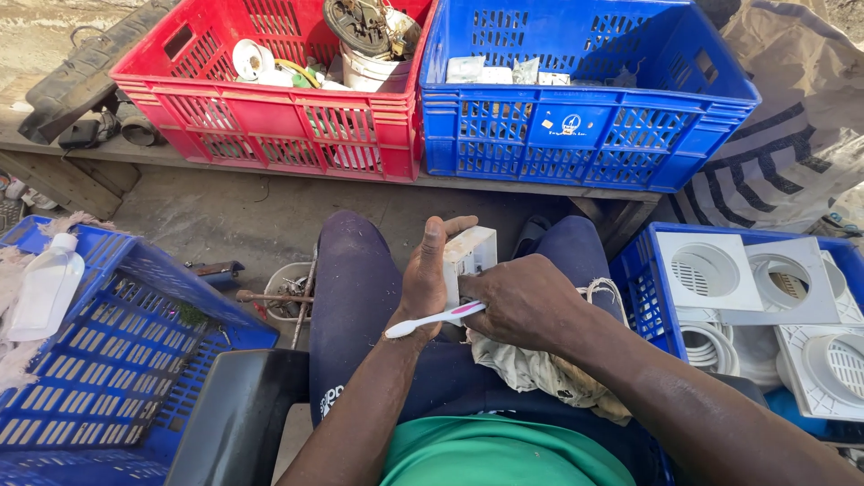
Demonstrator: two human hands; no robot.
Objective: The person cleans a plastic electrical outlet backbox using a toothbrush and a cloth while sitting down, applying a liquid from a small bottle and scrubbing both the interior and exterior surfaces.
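Observation:
My left hand [430,270] grips a small white rectangular plastic part [471,256] over my lap, thumb raised along its left side. My right hand [517,300] holds a white toothbrush with a pink stripe [432,319]; its handle sticks out to the left, and the head end is hidden under my fingers against the part. A dirty cloth [531,369] lies on my right thigh beneath that hand.
A red crate [270,117] with a bucket and assorted parts and a blue crate [585,126] stand on a bench ahead. At right, a blue crate [641,288] holds white square vent covers [711,270]. At left, an upturned blue crate [117,360] carries a white bottle [45,288]. Metal bits lie on the ground.

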